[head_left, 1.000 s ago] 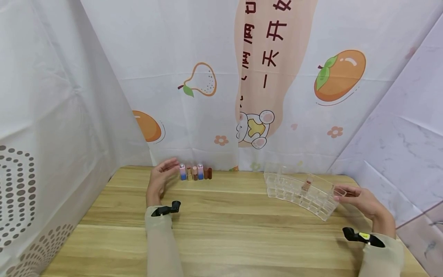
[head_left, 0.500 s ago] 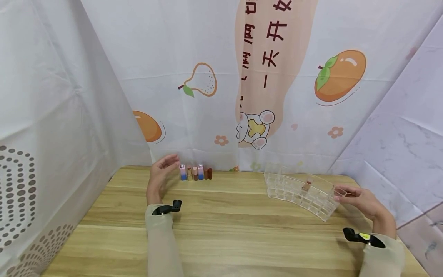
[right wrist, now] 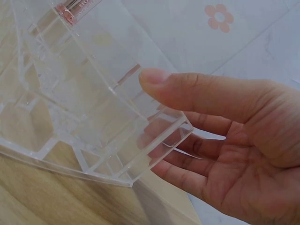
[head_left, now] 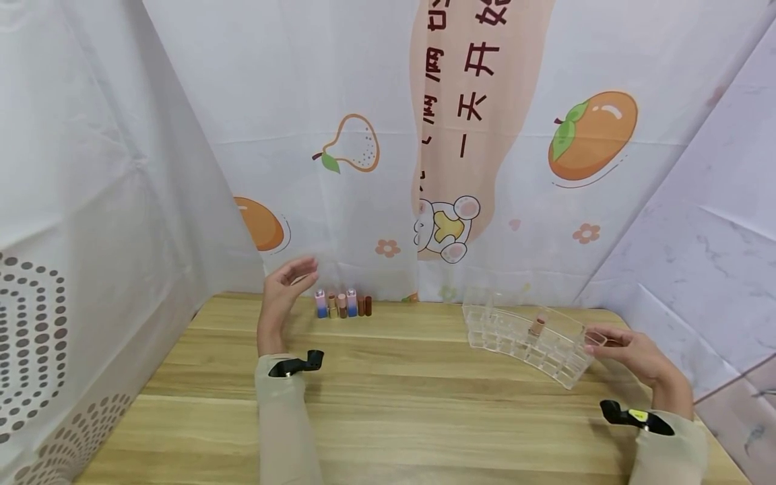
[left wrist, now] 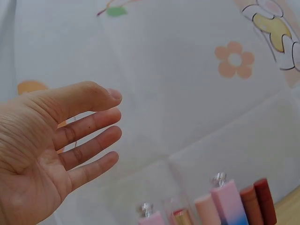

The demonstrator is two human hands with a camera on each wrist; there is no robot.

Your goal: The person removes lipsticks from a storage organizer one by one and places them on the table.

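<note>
My left hand [head_left: 283, 288] is raised in the air with its fingers extended and nothing in it. Just to its right stands a row of several upright lipsticks: pink-to-blue tubes [head_left: 352, 304], a gold-based one [head_left: 332, 307] and dark red-brown ones [head_left: 368, 306]. In the left wrist view the thumb and fingers [left wrist: 91, 129] are apart from the lipstick row below. At the right, my right hand [head_left: 639, 357] holds the end of a clear, curved, tiered lipstick organizer [head_left: 515, 331], thumb on the near side, fingers behind. One lipstick [head_left: 537, 325] stands in a compartment of the organizer.
Both the row and the organizer are near the back edge of the wooden table [head_left: 424, 404]. A white printed curtain [head_left: 388, 202] hangs behind it, and side cloths close off the left and right.
My left hand has risen away from the left end of the lipstick row. The right hand keeps its hold on the organizer, and the lipsticks stay put.
</note>
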